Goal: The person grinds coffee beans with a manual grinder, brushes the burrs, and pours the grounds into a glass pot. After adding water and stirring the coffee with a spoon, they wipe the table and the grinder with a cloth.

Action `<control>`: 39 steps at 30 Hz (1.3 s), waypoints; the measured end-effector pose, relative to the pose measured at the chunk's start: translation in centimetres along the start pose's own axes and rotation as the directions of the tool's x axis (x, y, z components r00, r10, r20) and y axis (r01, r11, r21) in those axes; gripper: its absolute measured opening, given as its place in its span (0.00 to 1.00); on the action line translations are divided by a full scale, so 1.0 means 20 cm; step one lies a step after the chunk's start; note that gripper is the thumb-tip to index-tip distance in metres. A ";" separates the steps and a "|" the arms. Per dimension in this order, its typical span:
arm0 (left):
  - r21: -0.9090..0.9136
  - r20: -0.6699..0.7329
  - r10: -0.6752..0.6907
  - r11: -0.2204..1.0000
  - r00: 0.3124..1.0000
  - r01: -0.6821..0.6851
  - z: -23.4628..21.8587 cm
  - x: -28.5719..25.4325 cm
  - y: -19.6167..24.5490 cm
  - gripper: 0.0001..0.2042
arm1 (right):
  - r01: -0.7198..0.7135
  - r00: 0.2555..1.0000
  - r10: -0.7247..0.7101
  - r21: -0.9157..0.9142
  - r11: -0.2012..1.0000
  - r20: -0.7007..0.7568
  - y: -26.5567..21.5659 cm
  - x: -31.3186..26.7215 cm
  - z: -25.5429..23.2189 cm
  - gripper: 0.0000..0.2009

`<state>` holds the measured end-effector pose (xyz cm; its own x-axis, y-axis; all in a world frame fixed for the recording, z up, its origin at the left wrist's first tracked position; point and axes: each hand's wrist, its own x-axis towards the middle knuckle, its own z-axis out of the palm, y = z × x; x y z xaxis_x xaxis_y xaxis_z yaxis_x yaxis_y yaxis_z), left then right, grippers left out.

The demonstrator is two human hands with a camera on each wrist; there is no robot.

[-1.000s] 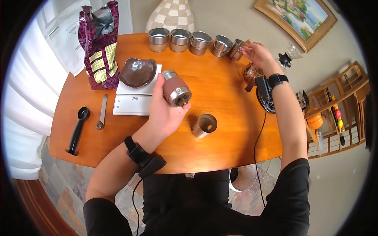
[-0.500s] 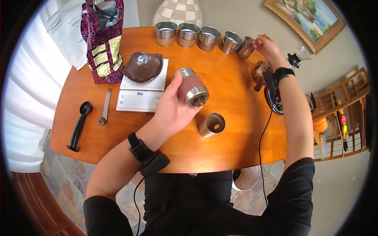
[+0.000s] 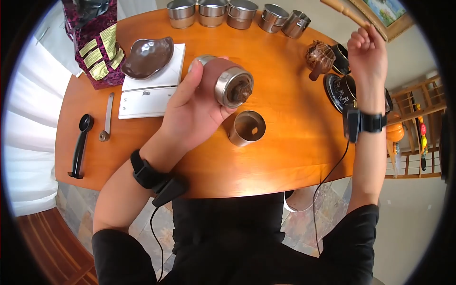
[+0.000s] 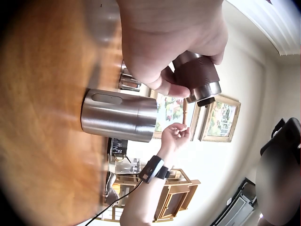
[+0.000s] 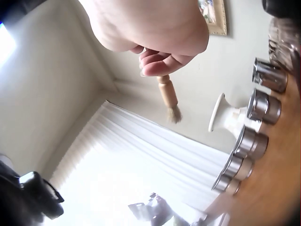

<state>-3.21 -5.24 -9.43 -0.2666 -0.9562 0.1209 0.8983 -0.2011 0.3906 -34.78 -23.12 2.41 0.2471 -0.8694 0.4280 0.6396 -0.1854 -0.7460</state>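
In the head view my left hand (image 3: 183, 111) grips a hand coffee grinder (image 3: 209, 78), steel with a brown band. Its end with the burr (image 3: 240, 90) is tilted toward me, brown coffee grounds stuck to it. Below on the table stands an open steel cup (image 3: 247, 128), a pale oval on its inner wall; the left wrist view shows the cup (image 4: 120, 115) side-on. Raised at the right, my right hand (image 3: 368, 57) pinches a brush with a turned wooden handle (image 3: 344, 8). Pale bristles (image 5: 174, 114) show at its tip in the right wrist view.
A white scale (image 3: 145, 102) bears a brown dish (image 3: 148, 58) beside a purple coffee bag (image 3: 95, 52). A black scoop (image 3: 80, 145) and a metal spoon (image 3: 108, 118) lie left. Steel cups (image 3: 242, 14) line the back; a glass server (image 3: 319, 57) stands right.
My right hand has lifted the brush away from the small steel pitcher at the back and drawn it right. My left hand has raised the grinder closer to the head camera. The view has shifted.
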 end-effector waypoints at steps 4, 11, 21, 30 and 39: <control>0.115 0.185 -0.012 0.993 0.983 -0.010 -0.05 0.01 0.01 0.28 | -0.177 0.984 0.177 0.220 0.959 0.021 0.10 -0.29 0.12 0.10; 0.389 0.082 -0.018 0.921 0.996 -0.016 -0.02 -0.01 -0.01 0.31 | -0.318 0.947 0.319 0.287 0.904 0.045 0.29 -0.46 0.13 0.13; 0.399 0.164 -0.074 0.917 0.984 0.003 -0.04 -0.05 0.02 0.31 | -0.330 0.937 0.291 0.215 0.919 0.194 0.36 -0.58 0.17 0.11; 0.513 0.071 0.030 0.856 0.997 -0.062 0.03 -0.05 0.01 0.28 | -0.098 0.993 0.106 0.131 0.987 -0.056 0.48 -0.69 0.15 0.18; 0.359 -0.092 0.020 0.933 0.996 0.015 0.06 -0.05 0.00 0.30 | -0.276 0.934 0.321 0.254 0.927 -0.157 0.42 -0.61 0.18 0.17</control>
<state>-3.30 -4.13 -8.42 -0.2157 -0.9755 0.0438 0.7091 -0.1256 0.6938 -29.87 -12.36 -7.18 0.3215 -0.9435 0.0798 0.7093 0.1842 -0.6804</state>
